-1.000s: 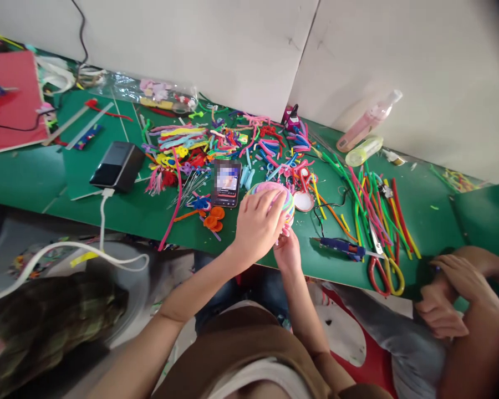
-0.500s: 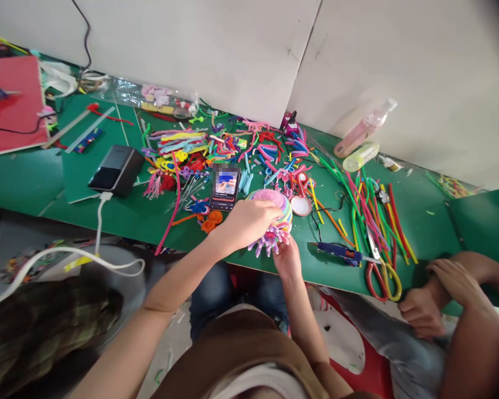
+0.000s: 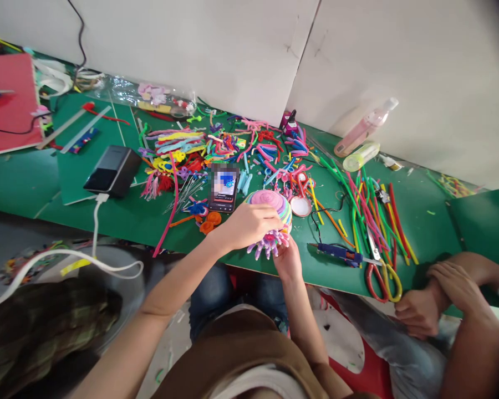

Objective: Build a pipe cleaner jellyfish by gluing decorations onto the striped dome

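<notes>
Between my hands, over the table's front edge, is a round pipe-cleaner craft [image 3: 269, 199] with a pink and rainbow spiral dome and a purple-pink fringe below. My left hand [image 3: 255, 224] closes on its near left side, fingers pressed to the dome just above the fringe. From below and to the right, my right hand [image 3: 289, 259] grips it, with its fingertips partly hidden behind the fringe. Just beyond the craft, a phone [image 3: 223, 188] with a lit screen lies on the table. Rolled orange pipe-cleaner pieces [image 3: 210, 221] sit left of my left hand.
Loose pipe cleaners [image 3: 183, 141] cover the middle of the green table [image 3: 120, 221]. A blue glue gun [image 3: 341, 254] and scissors [image 3: 383, 277] lie to the right, near a co-worker's folded hands [image 3: 424, 310]. A black power bank [image 3: 113, 170] with a white cable stands left.
My left hand has slid slightly down the dome toward the fringe, so more of the pink spiral top shows. My right hand stays nearly in place.
</notes>
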Demonstrator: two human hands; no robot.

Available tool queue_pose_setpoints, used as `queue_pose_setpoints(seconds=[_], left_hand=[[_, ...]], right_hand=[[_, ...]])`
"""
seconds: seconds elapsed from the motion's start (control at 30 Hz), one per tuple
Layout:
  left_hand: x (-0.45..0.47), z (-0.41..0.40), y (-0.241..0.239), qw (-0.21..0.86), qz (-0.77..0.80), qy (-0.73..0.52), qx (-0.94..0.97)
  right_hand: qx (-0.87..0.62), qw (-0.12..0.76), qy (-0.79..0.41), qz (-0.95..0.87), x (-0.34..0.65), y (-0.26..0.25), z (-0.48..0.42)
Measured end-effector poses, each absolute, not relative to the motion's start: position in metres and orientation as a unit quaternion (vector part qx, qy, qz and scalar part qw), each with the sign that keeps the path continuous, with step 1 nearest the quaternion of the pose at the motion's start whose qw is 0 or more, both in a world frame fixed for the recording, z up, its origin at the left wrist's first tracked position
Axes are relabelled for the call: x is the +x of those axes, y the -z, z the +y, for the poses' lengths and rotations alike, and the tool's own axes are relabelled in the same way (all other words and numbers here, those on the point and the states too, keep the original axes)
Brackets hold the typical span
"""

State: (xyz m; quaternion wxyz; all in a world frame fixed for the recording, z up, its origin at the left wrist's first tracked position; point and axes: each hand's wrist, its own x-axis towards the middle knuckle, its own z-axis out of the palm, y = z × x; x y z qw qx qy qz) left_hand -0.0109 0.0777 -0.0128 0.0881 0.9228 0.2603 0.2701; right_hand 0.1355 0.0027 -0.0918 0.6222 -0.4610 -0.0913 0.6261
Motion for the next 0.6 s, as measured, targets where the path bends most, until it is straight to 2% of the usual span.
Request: queue_pose_setpoints(seconds=[0.2,0.47,0.6], left_hand=[[-0.0125,0.0784,0.0126,0.117,0.237,-0.25,0.932],[-0.0128,0.0752,0.0089,0.109,0.314,-0.247,0.91],[-0.0119,0.0763,0.0088,0.133,0.303,-0.23,0.915]], right_hand=[[-0.465,0.619,-0.625,-0.1,0.136,0.0905,0.0023],[-0.458,0.622,-0.629,-0.087,0.1376,0.0939,0.0024],[-0.464,0.618,-0.629,-0.088,0.1377,0.0957,0.0015]])
